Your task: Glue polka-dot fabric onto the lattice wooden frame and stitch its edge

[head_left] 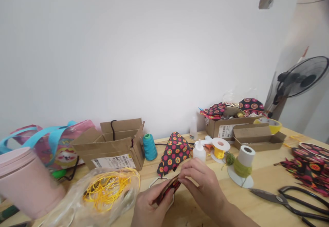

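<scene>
Container [28, 182] in pink at far left of the bench [226, 208], then clear plastic bag [69, 199] with tangled yellow cord [106, 189] inside: best left well apart from the work, for fear of snagging a loose strand. Near the middle of the front, left grip [150, 203] clamped on the lower end of a small patterned piece [174, 184], thumb on the near side; hold firmly, without crushing, so as to keep the edge flat and even. Piece itself tilted above the bench, between both hands, in front of a larger patterned cloth [176, 150]. At the upper right end, right grip [200, 179] pinched on the edge, thumb and forefinger together; work along in short, light pinches, smoothing out any pucker. Just beyond, white squeeze bottle [199, 152] upright: mind the knuckles there, to avoid tipping. Farther right, green-wound spool [243, 168] and dark scissors [281, 199], tip to the left; best turned away from the forearm beforehand.
</scene>
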Demonstrator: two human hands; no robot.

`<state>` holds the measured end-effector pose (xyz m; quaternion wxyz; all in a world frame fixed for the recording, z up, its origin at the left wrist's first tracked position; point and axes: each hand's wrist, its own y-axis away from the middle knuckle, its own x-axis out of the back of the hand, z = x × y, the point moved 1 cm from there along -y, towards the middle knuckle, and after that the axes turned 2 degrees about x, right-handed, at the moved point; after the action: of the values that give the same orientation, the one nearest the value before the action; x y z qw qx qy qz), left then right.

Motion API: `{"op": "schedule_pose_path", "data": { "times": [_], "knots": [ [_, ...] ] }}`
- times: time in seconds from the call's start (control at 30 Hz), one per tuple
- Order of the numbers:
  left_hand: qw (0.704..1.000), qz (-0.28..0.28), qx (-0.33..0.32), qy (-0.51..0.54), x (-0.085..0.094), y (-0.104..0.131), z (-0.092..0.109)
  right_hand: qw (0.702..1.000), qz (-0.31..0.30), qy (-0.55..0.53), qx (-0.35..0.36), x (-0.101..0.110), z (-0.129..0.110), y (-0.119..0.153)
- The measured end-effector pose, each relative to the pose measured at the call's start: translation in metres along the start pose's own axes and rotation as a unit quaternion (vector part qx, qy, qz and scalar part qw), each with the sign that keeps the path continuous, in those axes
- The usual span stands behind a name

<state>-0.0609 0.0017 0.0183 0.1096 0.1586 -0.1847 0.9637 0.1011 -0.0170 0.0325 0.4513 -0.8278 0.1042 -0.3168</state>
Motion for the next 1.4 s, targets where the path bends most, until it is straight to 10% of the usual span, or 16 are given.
{"op": "schedule_pose_path", "data": {
  "times": [0.33,0.77,1.4],
  "knots": [
    [0.992,0.017,-0.083,-0.09,0.0029,0.0023,0.0101,0.995,-0.052,0.083,0.032,-0.0026,-0.0036,0.0],
    [0.999,-0.003,0.027,0.022,-0.0033,0.0043,0.0026,0.998,-0.001,0.053,0.017,0.0021,-0.0029,-0.0013],
    [0.99,-0.021,-0.087,-0.107,0.0045,0.0026,0.0048,0.983,-0.068,0.154,0.072,-0.0017,-0.0035,0.0003]
  ]
}}
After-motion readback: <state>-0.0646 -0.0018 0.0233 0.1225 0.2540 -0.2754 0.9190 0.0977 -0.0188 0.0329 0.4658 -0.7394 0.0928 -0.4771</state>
